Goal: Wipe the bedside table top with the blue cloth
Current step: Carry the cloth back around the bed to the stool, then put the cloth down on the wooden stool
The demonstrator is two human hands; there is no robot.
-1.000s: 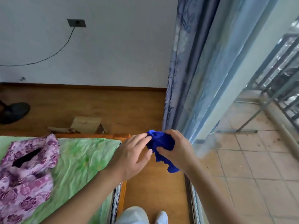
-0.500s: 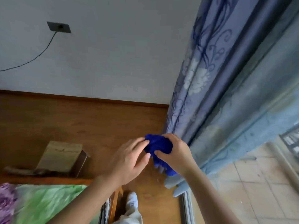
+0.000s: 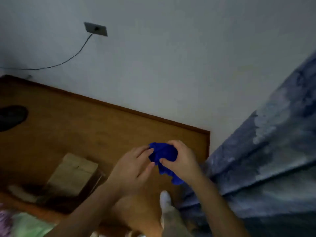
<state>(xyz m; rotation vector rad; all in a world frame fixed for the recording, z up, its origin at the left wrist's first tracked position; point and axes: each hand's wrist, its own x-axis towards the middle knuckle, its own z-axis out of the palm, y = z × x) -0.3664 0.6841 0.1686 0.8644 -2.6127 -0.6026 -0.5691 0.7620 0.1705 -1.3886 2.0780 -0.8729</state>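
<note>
Since the head view is dim and motion-blurred, edges are soft and fine detail is lost; both forearms are cut off by the bottom edge, a dark round object (image 3: 12,118) on the floor is cut by the left edge and cannot be identified, the curtain (image 3: 273,159) runs off the right edge, and a green bed cover (image 3: 29,226) with a scrap of purple fabric (image 3: 4,223) shows only in the bottom-left corner. Counts: two hands, one blue cloth (image 3: 163,153), one wall socket plate (image 3: 95,29), one cable (image 3: 71,57) running from it along the wall, one foot (image 3: 165,198) in a pale sock, one pale box-shaped thing (image 3: 73,173) on the wooden floor (image 3: 85,127); whether that box is open or holds anything cannot be told. Cloth is bunched and held in the air between the hands, above the floor and near the curtain, one end hanging below the right hand (image 3: 182,159), which grips it with fingers curled over the top and thumb pinching from below; the left hand (image 3: 134,168) has fingers fairly straight and close together, tips and thumb touching the cloth's left side
</note>
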